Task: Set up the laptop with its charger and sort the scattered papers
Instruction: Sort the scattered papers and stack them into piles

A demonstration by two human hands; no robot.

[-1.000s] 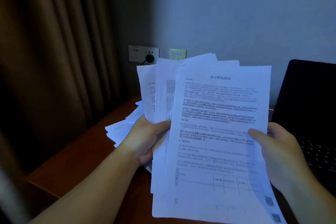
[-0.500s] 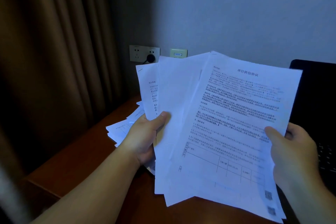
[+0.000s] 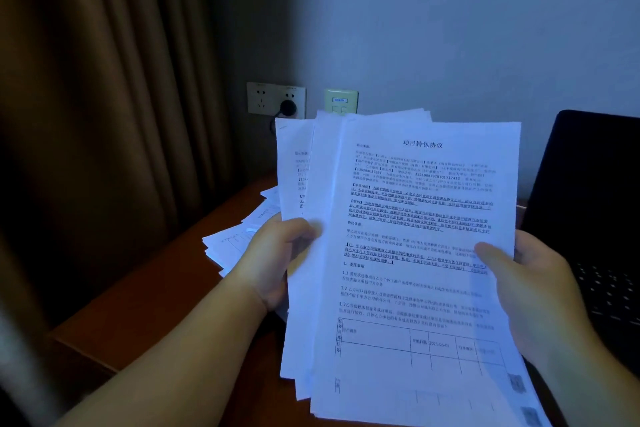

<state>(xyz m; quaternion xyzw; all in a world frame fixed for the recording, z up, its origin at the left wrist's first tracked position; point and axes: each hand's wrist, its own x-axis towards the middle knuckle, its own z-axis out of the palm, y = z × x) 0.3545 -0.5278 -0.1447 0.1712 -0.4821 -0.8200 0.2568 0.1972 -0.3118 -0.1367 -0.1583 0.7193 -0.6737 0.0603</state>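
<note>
I hold a fanned stack of printed papers (image 3: pixel 408 246) upright above the desk. My left hand (image 3: pixel 277 260) grips the stack's left edge, thumb on the front. My right hand (image 3: pixel 530 288) pinches the right edge of the top sheet, thumb across the print. More loose papers (image 3: pixel 235 243) lie on the desk behind my left hand. The open black laptop (image 3: pixel 588 218) stands at the right, its keyboard partly hidden by my right hand. A black charger plug (image 3: pixel 287 108) sits in the wall socket.
The brown wooden desk (image 3: pixel 166 288) runs from the lower left to the wall. Brown curtains (image 3: pixel 104 114) hang at the left. A small wall panel (image 3: pixel 341 101) is beside the socket plate.
The top sheet, tilted to the right half a second ago, has swung back square onto the stack. My right hand moved left with it. My left hand keeps its grip.
</note>
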